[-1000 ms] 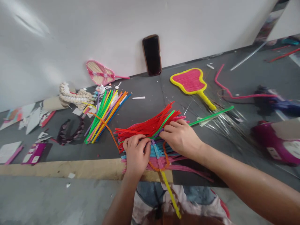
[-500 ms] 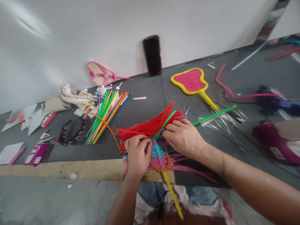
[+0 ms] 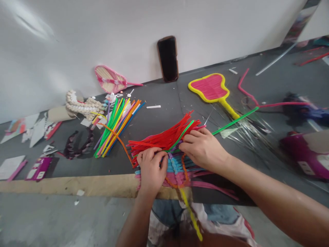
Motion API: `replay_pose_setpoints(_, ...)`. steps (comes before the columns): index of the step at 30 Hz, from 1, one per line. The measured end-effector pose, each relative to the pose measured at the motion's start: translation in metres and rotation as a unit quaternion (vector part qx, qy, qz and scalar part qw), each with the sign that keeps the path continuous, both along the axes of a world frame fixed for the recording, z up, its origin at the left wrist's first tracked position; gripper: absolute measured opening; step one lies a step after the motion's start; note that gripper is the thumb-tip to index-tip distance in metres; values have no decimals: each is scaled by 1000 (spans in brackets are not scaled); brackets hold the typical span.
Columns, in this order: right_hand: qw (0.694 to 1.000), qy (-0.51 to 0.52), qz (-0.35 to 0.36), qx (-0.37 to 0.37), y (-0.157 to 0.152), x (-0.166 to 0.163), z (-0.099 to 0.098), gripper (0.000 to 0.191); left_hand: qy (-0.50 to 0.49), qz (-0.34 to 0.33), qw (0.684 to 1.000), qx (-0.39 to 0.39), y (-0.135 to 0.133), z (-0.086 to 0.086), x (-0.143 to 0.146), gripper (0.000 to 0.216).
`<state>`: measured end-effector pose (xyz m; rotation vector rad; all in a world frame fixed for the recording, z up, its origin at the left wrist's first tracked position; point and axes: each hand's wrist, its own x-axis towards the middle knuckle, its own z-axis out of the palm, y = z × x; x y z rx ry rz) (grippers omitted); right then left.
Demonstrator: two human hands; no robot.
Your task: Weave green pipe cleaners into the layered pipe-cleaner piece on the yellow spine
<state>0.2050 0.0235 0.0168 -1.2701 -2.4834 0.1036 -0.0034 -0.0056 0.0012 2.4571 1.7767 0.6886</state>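
Head view: stems (image 3: 164, 133) at worktop (image 3: 151, 120) front edge, middle partly covered by hands. Left hand (image 3: 152, 168) and right hand (image 3: 200, 147): fingers curled at green stem (image 3: 231, 123), contact hidden, can't tell if pinching. Yellow stick (image 3: 190, 213) blurred, overhangs edge. Purple object (image 3: 295, 156) cut off right.

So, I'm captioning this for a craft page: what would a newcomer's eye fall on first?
Probably the heap of red strips, just beyond the left hand and right hand. Next, the pink-and-yellow paddle lying further right on the dark table, and the black phone leaning against the wall.
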Motion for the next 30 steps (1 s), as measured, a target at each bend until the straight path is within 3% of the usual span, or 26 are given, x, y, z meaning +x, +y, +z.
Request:
replay_pose_setpoints(23, 997, -31, -14, -75, -4, -14, 0, 11, -6, -9, 1000, -26, 2, 3, -3, 10)
replay_pose_setpoints(30, 997, -27, -6, -75, -4, -20, -2, 13, 22, -14, 995, -92, 4, 13, 1, 12)
